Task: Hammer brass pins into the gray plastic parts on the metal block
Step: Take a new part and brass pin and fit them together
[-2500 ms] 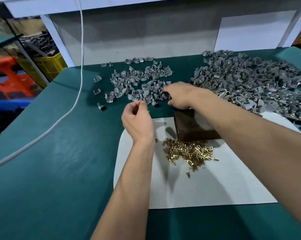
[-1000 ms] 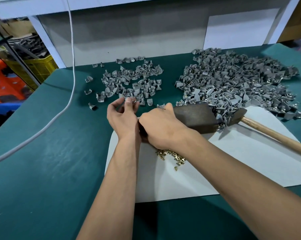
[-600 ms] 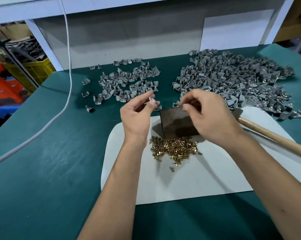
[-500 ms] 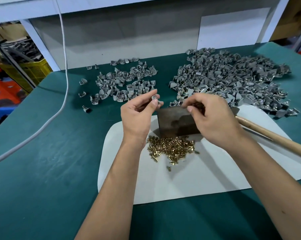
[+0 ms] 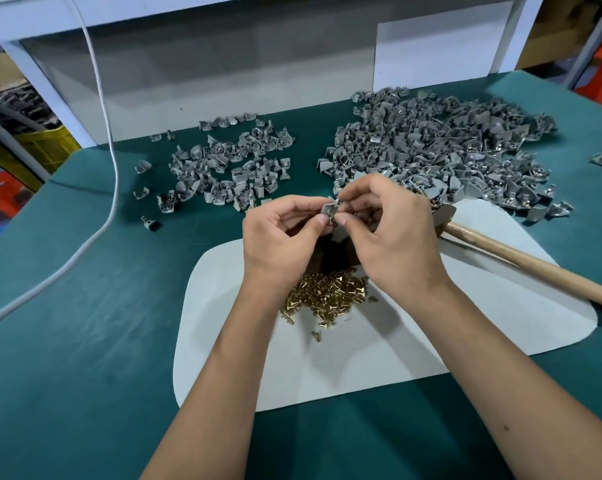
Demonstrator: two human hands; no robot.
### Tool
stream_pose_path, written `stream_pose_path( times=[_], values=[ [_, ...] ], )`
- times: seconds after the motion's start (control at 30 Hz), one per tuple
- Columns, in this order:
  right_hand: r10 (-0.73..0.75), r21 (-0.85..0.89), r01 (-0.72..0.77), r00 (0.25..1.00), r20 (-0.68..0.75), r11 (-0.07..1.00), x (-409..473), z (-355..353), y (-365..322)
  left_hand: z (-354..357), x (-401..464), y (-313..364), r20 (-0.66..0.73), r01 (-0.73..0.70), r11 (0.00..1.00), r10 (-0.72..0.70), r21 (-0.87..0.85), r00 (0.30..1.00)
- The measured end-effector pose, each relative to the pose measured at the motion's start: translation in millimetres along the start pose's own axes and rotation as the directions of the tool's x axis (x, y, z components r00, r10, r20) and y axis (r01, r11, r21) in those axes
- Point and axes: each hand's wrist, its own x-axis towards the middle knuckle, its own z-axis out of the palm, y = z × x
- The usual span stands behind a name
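You hold one small gray part (image 5: 330, 210) in the air between both hands, just above the dark metal block (image 5: 334, 254), which your hands mostly hide. Your left hand (image 5: 279, 237) pinches the part from the left, thumb and forefinger curled in a tight grip on it. Your right hand (image 5: 389, 233) meets it from the right, its fingertips (image 5: 341, 220) pressed together at the part's edge in a narrow pinch; whether a pin sits between them is too small to tell. Directly below the block, a heap of brass pins (image 5: 327, 296) lies on a white sheet (image 5: 379, 355), with a few strays just beside it. The hammer (image 5: 521, 258) rests to the right of the block, its wooden handle running out across the sheet toward the right edge. Beyond your hands, a large pile of gray parts (image 5: 441, 147) spreads over the green surface (image 5: 85, 323) on the right, and a smaller pile (image 5: 230, 168) lies to the left. A white cable (image 5: 109, 133) hangs down and trails across the surface on the far left.
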Motion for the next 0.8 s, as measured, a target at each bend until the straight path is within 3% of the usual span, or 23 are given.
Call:
stream_pose_path(
  times=[0.37, 0.8],
  values=[
    [0.108, -0.056, -0.112, 0.992, -0.064, 0.992, 0.6, 0.6, -2.4, 2.5, -2.4, -3.9, 0.035, 0.007, 0.999, -0.009, 0.035, 0.999],
    [0.035, -0.162, -0.059, 0.989, -0.144, 0.985, -5.8, 10.6, -5.3, 11.0, -4.3, -8.3, -0.021, -0.036, 0.988, 0.039, 0.149, 0.999]
  ],
)
